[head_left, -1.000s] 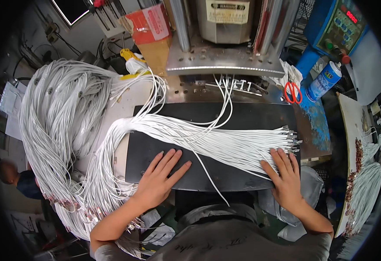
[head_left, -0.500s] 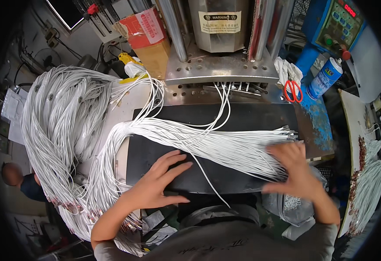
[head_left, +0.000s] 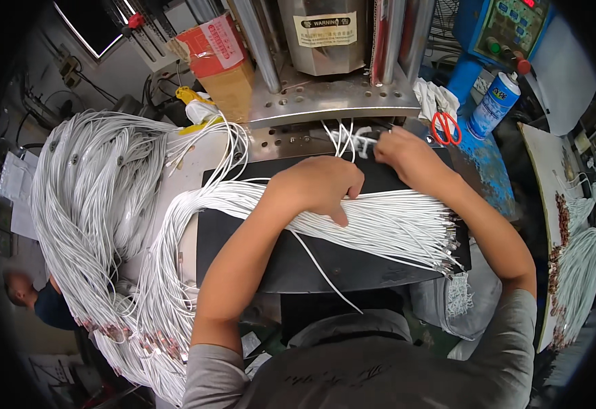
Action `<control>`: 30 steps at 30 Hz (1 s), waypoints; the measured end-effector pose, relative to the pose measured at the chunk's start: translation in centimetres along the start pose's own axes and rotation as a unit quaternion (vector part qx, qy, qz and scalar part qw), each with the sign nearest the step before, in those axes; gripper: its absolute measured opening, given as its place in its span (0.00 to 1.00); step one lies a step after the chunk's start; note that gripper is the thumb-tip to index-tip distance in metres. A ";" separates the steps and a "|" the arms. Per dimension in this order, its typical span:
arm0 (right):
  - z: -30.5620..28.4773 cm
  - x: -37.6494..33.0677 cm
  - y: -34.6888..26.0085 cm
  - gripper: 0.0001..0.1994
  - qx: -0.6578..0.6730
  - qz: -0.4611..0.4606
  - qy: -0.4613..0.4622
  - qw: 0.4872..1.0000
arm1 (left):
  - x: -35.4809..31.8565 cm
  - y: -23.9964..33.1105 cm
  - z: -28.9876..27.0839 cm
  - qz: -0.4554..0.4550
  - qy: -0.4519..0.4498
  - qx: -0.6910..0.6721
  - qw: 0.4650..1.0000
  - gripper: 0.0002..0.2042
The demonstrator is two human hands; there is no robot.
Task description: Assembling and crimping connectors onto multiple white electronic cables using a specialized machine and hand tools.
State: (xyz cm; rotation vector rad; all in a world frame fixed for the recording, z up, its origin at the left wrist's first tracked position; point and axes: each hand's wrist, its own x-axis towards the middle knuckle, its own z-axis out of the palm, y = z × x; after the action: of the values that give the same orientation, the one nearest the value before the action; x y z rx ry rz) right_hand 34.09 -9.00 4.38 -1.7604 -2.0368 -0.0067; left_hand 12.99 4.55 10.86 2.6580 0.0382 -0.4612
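Observation:
A thick bundle of white cables [head_left: 386, 218] with metal-tipped ends lies across a black mat [head_left: 277, 266]. My left hand [head_left: 315, 187] is over the bundle, its fingers bent downward and the thumb apart from them; nothing shows in its grasp. At the lower plate of the press [head_left: 332, 109], my right hand [head_left: 407, 157] is closed on a small white branched plastic piece [head_left: 364, 142], blurred by motion. Beside that piece, a few white cables [head_left: 341, 140] run out from under the press plate. One loose cable [head_left: 325, 273] hangs over the mat's front edge.
A large heap of white cables [head_left: 100, 184] fills the left side. Red-handled scissors [head_left: 446, 128], a blue spray can [head_left: 494, 105] and a control box [head_left: 509, 34] stand at the right. A bag with white scraps [head_left: 458, 300] hangs below the mat. Another person [head_left: 46, 293] is at far left.
Both hands have moved away from the near side of the bundle. My left hand went up and right over the cables; my right hand went to the press and took hold of the white plastic piece.

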 end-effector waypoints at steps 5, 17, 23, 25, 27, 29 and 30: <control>-2.7 -3.1 -1.2 0.09 -0.075 -0.010 -0.053 0.996 | -0.4 -1.4 0.6 -0.004 0.019 -0.050 0.999 0.15; -1.2 -2.7 -3.1 0.14 0.099 0.229 0.062 0.966 | -2.0 -3.1 1.5 0.051 0.095 -0.169 0.980 0.11; -0.9 -3.1 -3.2 0.14 0.035 0.178 0.121 0.976 | -1.2 -3.0 2.1 0.076 0.086 -0.158 0.981 0.13; -0.8 -3.3 -3.0 0.14 0.022 0.186 0.115 0.976 | -1.2 -3.0 2.3 0.059 0.070 -0.154 0.984 0.13; -0.9 -3.4 -2.8 0.14 -0.008 0.195 0.105 0.975 | -1.3 -3.0 2.7 0.059 0.093 -0.141 0.984 0.13; -1.2 -3.3 -2.8 0.14 -0.019 0.192 0.098 0.976 | -1.3 -3.1 2.8 0.060 0.103 -0.136 0.984 0.13; -1.4 -3.2 -2.9 0.14 -0.029 0.187 0.091 0.978 | -1.3 -3.2 2.7 0.063 0.100 -0.137 0.984 0.12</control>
State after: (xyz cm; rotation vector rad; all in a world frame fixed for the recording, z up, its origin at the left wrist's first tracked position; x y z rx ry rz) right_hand 32.15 -12.94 5.41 -2.0722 -1.5688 -0.1083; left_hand 10.61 6.34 7.66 2.4081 -0.0046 -0.1358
